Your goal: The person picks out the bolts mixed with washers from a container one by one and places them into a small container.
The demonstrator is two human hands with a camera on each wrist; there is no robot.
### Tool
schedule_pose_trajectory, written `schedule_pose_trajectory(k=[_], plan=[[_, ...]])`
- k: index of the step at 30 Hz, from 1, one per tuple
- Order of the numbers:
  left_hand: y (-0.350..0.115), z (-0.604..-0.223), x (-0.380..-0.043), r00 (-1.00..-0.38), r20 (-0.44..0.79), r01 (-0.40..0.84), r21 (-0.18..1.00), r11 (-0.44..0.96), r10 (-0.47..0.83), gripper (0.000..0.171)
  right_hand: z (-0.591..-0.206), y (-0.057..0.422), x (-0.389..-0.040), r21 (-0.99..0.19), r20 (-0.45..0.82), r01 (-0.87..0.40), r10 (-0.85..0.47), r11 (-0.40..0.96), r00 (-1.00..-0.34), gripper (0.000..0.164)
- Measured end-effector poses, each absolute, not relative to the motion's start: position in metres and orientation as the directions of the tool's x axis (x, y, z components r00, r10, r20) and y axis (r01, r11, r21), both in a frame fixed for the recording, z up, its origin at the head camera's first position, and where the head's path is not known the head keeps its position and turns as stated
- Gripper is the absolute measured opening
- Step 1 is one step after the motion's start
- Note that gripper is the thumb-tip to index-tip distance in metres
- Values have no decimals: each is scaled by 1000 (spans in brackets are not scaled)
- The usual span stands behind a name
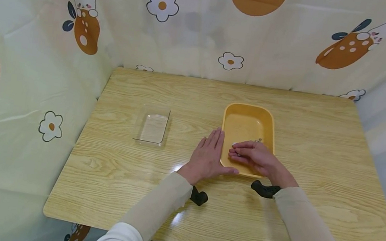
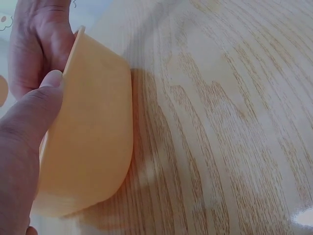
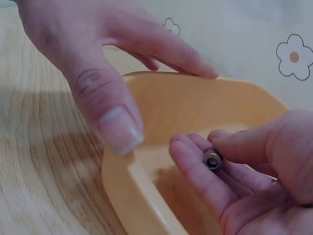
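Note:
An orange-yellow plastic bin [image 1: 247, 121] stands on the table, right of centre. My left hand [image 1: 207, 155] rests on its left and near rim with the fingers straight and the thumb spread along the near edge. In the left wrist view the left thumb [image 2: 36, 110] lies at the bin's rim. My right hand [image 1: 255, 157] is inside the bin's near part. Its thumb and fingertips pinch a small metal socket-head screw [image 3: 213, 160], whose hex recess faces the right wrist camera. Small metal bits [image 1: 258, 140] show just beyond the right hand in the bin.
A clear plastic box [image 1: 153, 127] stands to the left on the wooden table [image 1: 109, 174]. Patterned curtains [image 1: 194, 27] hang behind the table and at both sides. Black straps [image 1: 199, 197] are on both wrists.

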State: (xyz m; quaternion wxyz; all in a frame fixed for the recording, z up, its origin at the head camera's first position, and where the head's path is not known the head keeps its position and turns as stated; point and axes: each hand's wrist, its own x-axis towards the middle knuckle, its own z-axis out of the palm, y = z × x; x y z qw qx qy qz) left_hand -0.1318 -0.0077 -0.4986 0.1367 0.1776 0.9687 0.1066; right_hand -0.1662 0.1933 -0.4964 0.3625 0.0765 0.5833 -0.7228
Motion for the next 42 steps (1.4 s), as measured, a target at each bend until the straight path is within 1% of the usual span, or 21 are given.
schedule_pose_trajectory(k=[6,12,17,21,30,38,40,42], plan=[[-7,-498,-132,-903,-220,313,251,916,369,129,-493,194,-167,-831,-502,557,-419,-10,-756,41],[-6,-498,-131,-905,-216,319,227,920,367,129,-491,194,-166,-852,-488,523,-416,34,-767,35],[-7,-499,-131,-905,-200,344,173,923,375,128,-490,193,-165,-871,-474,484,-398,83,-785,35],[-7,-500,-131,-906,-195,348,162,923,376,127,-489,192,-165,-879,-468,465,-386,109,-795,37],[-8,-503,-128,-906,-177,352,189,917,384,125,-481,192,-166,-870,-475,488,-391,73,-788,38],[-12,-500,-123,-902,-147,375,204,904,407,120,-477,188,-167,-866,-468,500,-376,15,-799,44],[-14,-499,-123,-898,-143,386,197,901,416,118,-476,188,-167,-866,-464,500,-366,-5,-807,40],[-16,-498,-122,-894,-135,400,188,897,427,117,-474,187,-167,-867,-458,498,-352,-27,-816,31]])
